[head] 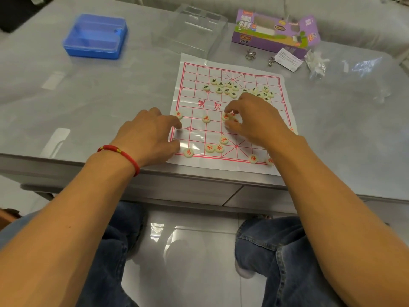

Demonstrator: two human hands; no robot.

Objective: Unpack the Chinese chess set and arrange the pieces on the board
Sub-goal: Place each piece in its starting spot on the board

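Paper board (261,138) flat on grey table (77,103), near its front edge. Left hand (150,138) at 9 o'clock edge of board, fingers relaxed, fingertips pressing the sheet, holding nothing. Right hand (256,120) at board centre, thumb and fingers pinching red-marked pieces (228,117). Black-marked pieces (234,89) heaped toward 12 o'clock. Blue plastic case (96,36) at 10 o'clock, purple box (272,34) at 1 o'clock

Board (192,138) at table (88,103) front edge; lidded box (96,36) far left, carton (274,33) behind-right w/ tray (194,25) btwn.
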